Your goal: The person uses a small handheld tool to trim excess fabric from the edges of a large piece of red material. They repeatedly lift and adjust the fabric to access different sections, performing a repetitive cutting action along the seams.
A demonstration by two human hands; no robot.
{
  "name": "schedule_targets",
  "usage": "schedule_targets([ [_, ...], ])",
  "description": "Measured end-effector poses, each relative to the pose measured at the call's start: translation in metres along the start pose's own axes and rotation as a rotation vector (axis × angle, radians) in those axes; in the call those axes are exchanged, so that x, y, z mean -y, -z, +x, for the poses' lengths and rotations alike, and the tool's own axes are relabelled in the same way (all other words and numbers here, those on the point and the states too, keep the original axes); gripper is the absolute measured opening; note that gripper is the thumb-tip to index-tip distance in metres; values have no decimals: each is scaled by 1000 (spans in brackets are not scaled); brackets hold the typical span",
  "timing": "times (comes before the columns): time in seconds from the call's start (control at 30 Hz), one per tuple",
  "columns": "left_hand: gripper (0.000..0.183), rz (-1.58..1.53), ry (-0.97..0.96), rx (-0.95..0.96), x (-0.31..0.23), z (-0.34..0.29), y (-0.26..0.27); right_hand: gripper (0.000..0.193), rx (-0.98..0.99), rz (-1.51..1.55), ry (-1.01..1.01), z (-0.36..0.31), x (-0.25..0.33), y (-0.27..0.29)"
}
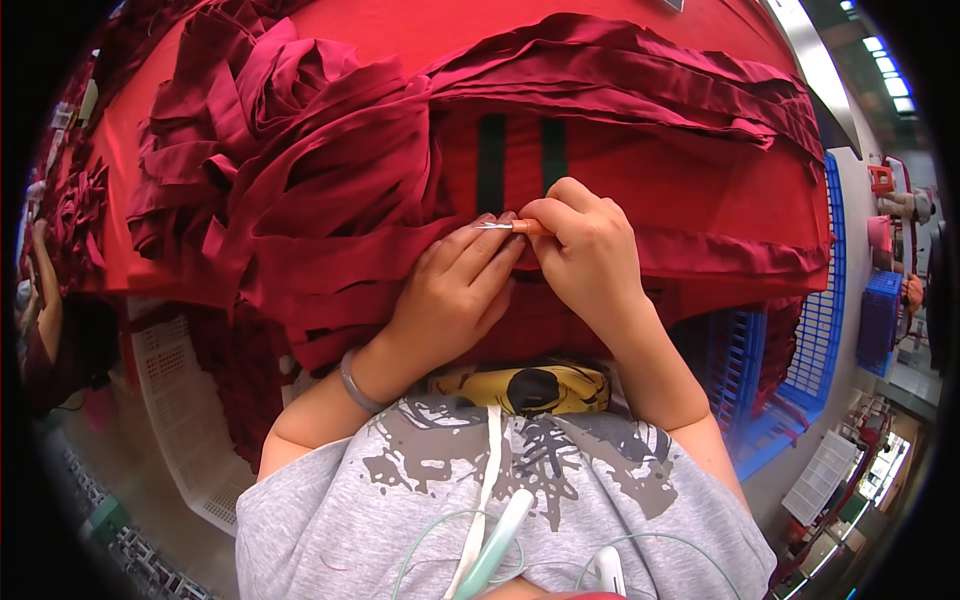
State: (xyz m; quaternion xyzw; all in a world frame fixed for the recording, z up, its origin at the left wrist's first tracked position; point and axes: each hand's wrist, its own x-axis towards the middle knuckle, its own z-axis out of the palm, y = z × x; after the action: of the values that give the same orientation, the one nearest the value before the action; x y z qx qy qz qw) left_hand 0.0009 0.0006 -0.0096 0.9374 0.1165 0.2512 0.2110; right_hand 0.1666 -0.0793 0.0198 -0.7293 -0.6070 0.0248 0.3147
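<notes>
My right hand (590,240) is closed in a pinch around the orange handle of a seam ripper (532,227). Its slim metal tip points left and lies over the fingertips of my left hand (455,285). That hand's fingers are pressed together on a strip of dark red fabric (345,265) along the near side of the table, its thumb hidden beneath. A large gathered heap of the same fabric (290,150) rises to the left. More of it runs in a folded band (620,75) across the far side.
The table (370,25) has a bright red cover, with two dark stripes (491,165) ahead of my hands. A white plastic crate (170,400) holds dark red cloth at the lower left. Blue crates (830,260) stand on the right. Another person's arm (47,285) shows at the far left.
</notes>
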Motion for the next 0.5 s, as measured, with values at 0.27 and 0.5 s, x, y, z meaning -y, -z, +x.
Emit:
schedule_targets([
  [0.27, 39, -205, 203, -161, -12, 18, 8, 8, 52, 344, -164, -11, 9, 14],
  [0.5, 13, -330, 300, 0, -18, 29, 11, 11, -263, 476, -91, -16, 13, 32],
])
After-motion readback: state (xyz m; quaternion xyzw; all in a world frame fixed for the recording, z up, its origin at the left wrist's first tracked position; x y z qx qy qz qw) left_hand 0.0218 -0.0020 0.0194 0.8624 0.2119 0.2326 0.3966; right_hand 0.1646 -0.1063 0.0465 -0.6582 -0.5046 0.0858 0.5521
